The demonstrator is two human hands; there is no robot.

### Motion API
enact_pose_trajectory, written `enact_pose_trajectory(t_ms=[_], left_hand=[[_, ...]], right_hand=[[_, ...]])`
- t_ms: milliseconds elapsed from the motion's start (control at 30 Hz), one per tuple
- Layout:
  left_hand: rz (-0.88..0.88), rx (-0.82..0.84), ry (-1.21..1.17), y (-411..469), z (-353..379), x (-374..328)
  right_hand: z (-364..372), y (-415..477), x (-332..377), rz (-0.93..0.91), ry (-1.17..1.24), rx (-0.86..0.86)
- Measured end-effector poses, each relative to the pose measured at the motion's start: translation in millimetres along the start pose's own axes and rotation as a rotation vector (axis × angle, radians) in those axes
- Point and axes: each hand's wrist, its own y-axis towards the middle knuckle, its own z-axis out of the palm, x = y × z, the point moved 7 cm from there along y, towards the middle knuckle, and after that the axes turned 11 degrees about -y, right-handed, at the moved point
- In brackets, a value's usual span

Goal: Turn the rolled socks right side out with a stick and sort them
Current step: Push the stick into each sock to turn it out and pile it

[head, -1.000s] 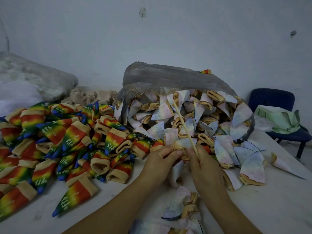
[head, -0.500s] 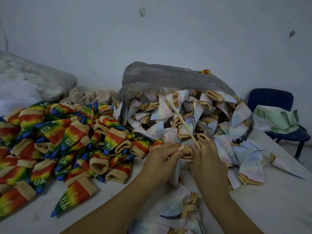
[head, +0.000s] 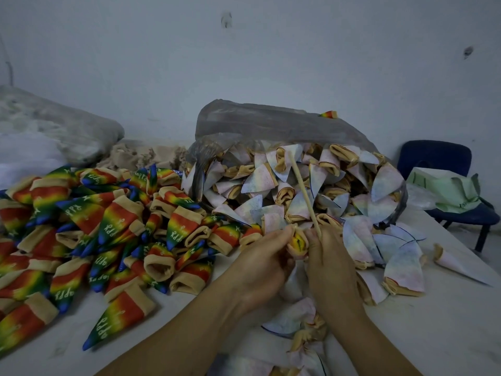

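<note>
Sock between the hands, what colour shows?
The sock shows yellow and orange inside a tan cuff; head view.

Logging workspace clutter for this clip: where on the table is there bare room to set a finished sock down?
Bare table near right, bordered by the right arm and the pale socks. A smaller strip near left, between the rainbow socks and the left arm. Crowded before the bag.

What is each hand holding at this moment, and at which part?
The left hand pinches the sock at its rolled opening. The right hand grips the same opening and the stick near its lower end.
</note>
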Motion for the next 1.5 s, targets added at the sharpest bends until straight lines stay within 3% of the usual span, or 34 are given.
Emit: enact_pose_trajectory(t_ms=[133, 333, 500, 900, 1100, 1333, 1500], left_hand=[[0.02, -0.078, 0.139, -1, -12, -1], [0.113, -0.14, 0.017, 1, -21, -8], [0.21, -0.154, 0.02, 0, -21, -15], [0.134, -0.136, -0.159, 5, -23, -6], [0.095, -0.197, -0.065, 7, -29, -2], [0.104, -0.208, -0.197, 9, -32, -5], [0.169, -0.254, -0.069, 8, -37, -7]], right_hand=[[3, -2, -11, 0.105, 0.207, 0.072], [5, -2, -6, 0.011, 0.157, 0.084], [12, -4, -13, 0.1, 0.235, 0.132], [11, -3, -12, 0.109, 0.144, 0.091], [15, -4, -12, 0.118, 0.143, 0.171], [20, -8, -2, 0.075, 0.096, 0.192], [23, -7, -10, 0.134, 0.185, 0.245]])
